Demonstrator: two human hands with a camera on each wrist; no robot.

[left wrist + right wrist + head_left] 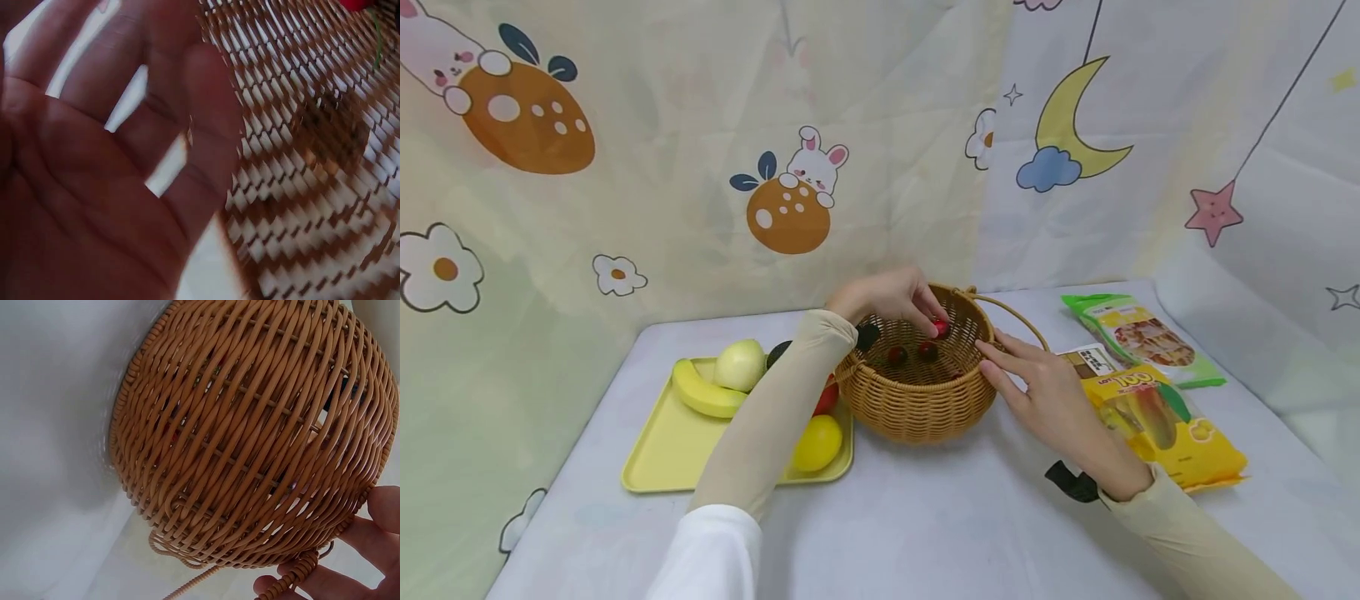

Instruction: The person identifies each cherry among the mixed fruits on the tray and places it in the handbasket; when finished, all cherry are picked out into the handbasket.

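Note:
My left hand (895, 296) reaches over the rim of a round wicker basket (917, 412) and pinches a small red cherry (941, 328) inside it. Two dark red cherries (927, 351) lie below that hand in the basket. In the left wrist view the palm fills the left side, while a bit of red cherry (356, 3) with a green stem shows at the top edge. My right hand (1048, 396) holds the basket's right rim, its fingers by the handle joint. The right wrist view shows the woven wall (250, 437) with fingers (369, 540) at its rim.
Left of the basket, a yellow tray (662, 454) bears a banana (703, 392), a pale round fruit (740, 365) and a lemon (818, 443), partly behind my left arm. Right of it lie a yellow mango packet (1165, 425) and a green snack packet (1150, 337). The basket handle (1015, 312) leans right.

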